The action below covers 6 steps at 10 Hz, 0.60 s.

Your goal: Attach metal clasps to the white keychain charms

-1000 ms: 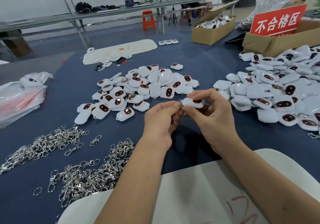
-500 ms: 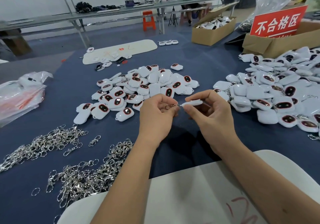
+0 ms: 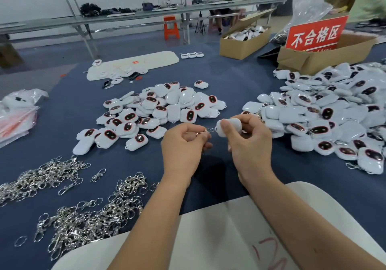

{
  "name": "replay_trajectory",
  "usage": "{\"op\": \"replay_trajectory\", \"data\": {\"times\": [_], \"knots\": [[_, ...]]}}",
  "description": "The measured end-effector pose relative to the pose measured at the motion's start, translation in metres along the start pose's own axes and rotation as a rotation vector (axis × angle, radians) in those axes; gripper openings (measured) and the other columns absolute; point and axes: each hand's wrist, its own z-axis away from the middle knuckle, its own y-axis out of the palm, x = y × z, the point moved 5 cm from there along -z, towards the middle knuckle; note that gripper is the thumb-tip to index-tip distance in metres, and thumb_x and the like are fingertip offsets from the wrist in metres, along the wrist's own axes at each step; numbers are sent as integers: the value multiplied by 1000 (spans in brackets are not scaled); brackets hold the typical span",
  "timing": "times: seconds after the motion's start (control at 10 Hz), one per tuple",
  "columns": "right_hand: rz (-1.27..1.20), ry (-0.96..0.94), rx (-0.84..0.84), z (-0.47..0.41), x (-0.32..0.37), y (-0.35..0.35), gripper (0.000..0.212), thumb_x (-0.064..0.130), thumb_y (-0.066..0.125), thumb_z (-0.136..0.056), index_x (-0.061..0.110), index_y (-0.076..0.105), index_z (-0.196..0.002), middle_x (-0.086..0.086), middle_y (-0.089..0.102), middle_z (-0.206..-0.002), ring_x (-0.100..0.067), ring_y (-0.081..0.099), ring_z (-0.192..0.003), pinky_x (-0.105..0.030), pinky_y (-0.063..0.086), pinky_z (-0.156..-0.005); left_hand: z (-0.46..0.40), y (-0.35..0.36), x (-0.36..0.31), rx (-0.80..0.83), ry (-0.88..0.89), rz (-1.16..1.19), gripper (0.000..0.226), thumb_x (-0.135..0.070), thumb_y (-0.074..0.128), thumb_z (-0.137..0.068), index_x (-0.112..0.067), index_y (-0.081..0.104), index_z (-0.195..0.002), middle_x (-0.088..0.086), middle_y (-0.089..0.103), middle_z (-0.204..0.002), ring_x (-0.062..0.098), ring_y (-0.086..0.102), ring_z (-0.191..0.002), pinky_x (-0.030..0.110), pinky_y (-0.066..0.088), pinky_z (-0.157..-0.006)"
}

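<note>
A blue-covered worktable [image 3: 240, 81] is being used as the bench, with a large heap of white charms [image 3: 325, 111] lying to the right, a smaller heap of charms [image 3: 158, 111] ahead of the hands, and tangled piles of metal clasps [image 3: 87, 217] spread at the near left. Above the table, between the heaps, one white keychain charm [image 3: 229, 126] is being pinched by the right hand [image 3: 248, 142], thumb on its near face and fingers curled behind. A metal clasp [image 3: 208, 131] is being pinched by the left hand [image 3: 183, 144] just beside the charm's left end; whether it is already hooked on cannot be told. The charm is being judged light, rigid and glossy, so likely slippery; it is best gripped across its flat faces, leaving the loop end free. The clasp is being judged small, stiff and springy, best held by its body.
</note>
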Motion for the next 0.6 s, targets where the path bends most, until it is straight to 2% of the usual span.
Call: {"op": "replay_trajectory", "data": {"times": [0.1, 0.2, 0.3, 0.4, 0.5, 0.6], "knots": [[43, 14, -117, -5, -2, -10, 6, 29, 78, -91, 28, 72, -91, 4, 72, -84, -13, 62, -62, -29, 53, -60, 0, 22, 2, 13, -43, 20, 12, 2, 72, -86, -10, 73, -84, 6, 77, -73, 21, 76, -66, 34, 63, -71], [119, 41, -286, -8, 1, -25, 17, 23, 70, -97, 26, 73, -113, -4, 71, -109, -18, 69, -88, -40, 59, -87, -1, 55, -6, 62, -52, 18, 12, 4, 71, -84, -7, 75, -85, 7, 77, -75, 20, 76, -68, 34, 63, -72], [131, -70, -356, -9, 19, -35, 46, 11, 63, -100, 14, 55, -145, -10, 50, -134, -7, 64, -105, -19, 52, -94, -6, 89, -23, 139, -31, 30, 17, 4, 68, -85, -7, 76, -94, 9, 78, -88, 22, 76, -86, 41, 62, -87], [-25, -140, -269, -4, 29, -31, 68, 1, 52, -101, 9, 23, -162, -9, 30, -157, -13, 46, -145, -19, 44, -111, -6, 113, -40, 273, -50, 164, 35, 9, 52, -89, -6, 75, -111, 8, 76, -109, 20, 72, -106, 40, 57, -100], [-29, -189, -216, 0, 33, -26, 72, 7, 48, -96, 8, 19, -163, 0, 25, -162, -12, 29, -154, -31, 31, -125, -4, 104, -43, 227, 39, 118, 33, 2, 54, -93, -12, 75, -114, -3, 74, -114, 8, 68, -109, 35, 54, -103], [43, -239, -261, 2, 34, -29, 63, 7, 52, -97, 7, 31, -156, -2, 33, -156, -14, 42, -144, -36, 43, -117, -2, 62, -31, 108, 148, -35, 23, -4, 61, -93, -13, 78, -105, -8, 76, -104, 7, 69, -100, 37, 57, -97]]}}
